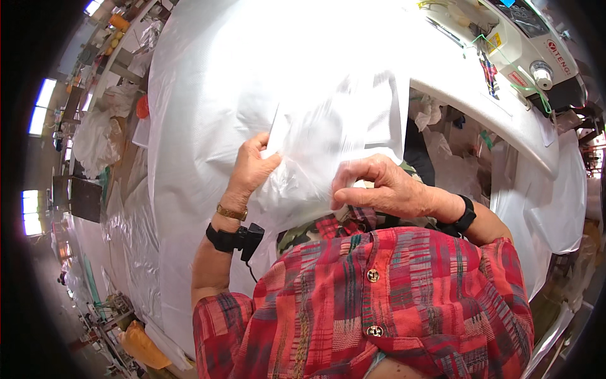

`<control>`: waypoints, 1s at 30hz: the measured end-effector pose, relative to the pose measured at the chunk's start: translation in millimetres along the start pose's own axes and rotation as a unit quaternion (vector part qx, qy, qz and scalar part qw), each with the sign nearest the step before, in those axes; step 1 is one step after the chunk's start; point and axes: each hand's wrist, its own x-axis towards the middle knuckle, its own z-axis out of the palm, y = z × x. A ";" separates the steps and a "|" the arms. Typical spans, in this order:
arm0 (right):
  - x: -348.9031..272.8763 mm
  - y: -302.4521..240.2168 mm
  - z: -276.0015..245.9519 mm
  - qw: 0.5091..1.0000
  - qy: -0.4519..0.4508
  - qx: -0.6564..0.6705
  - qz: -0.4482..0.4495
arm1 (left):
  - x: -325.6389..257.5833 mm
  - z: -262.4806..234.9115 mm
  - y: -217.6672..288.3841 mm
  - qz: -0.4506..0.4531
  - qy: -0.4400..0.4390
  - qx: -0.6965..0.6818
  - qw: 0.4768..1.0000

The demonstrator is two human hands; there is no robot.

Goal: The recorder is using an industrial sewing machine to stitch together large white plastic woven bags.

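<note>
My left hand (252, 165) pinches the edge of a thin, see-through plastic sheet (297, 180) between thumb and fingers. Part of this sheet is smeared by motion, and it spreads over a large pile of white sheeting (208, 120) in front of me. To the right, my right hand (379, 183) is curled, with thumb and fingers drawn together at the sheet's near right side. Its fingertips are slightly blurred, so what they grip, if anything, is unclear. Glare washes out much of the white material at the far side.
A sewing machine (524, 50) with green thread stands at the far right on a white worktop (467, 88), whose curved edge comes toward me. Crumpled plastic (98, 142) and a red bundle (142, 106) lie at the left. White sheeting (555, 202) hangs at the right.
</note>
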 end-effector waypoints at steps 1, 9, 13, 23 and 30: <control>1.3 -7.6 0.2 0.999 -0.020 -0.039 0.006 | -0.5 1.1 -3.0 0.027 0.006 0.014 1.000; 15.7 -26.6 1.3 0.990 -0.047 -0.126 -0.047 | -26.3 -20.8 70.6 0.089 0.097 0.263 0.956; 27.1 -29.3 9.5 0.976 -0.032 -0.207 -0.065 | -51.0 -31.1 116.4 0.192 0.080 0.369 0.906; 31.5 -7.8 15.8 0.922 -0.051 -0.385 0.001 | -49.9 4.9 104.1 0.105 -0.179 0.090 0.974; 30.0 -18.9 25.8 0.883 -0.099 -0.456 -0.049 | -48.3 8.6 93.5 0.017 -0.197 -0.031 0.980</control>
